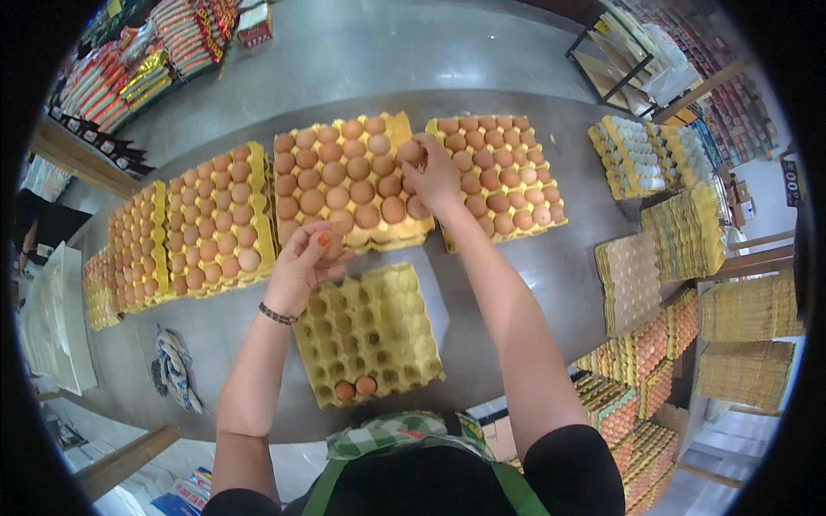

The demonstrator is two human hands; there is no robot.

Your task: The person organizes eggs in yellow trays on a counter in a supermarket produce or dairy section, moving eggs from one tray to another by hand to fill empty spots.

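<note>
My left hand (308,253) holds a brown egg (331,244) above the near edge of the middle full egg tray (387,240). At that tray's right side, my right hand (433,169) has its fingers around another brown egg (410,153); whether the egg is clear of its cup I cannot tell. Directly before me lies a yellow moulded-pulp egg tray (387,309), mostly of bare cups. Two brown eggs (355,387) sit side by side in its nearest row.
Full trays of brown eggs flank the middle one, left (213,219) and right (497,174). Pale eggs (635,155) and stacked bare trays (629,277) stand at the right. A knotted cloth (175,371) lies at the left of the grey table (239,335).
</note>
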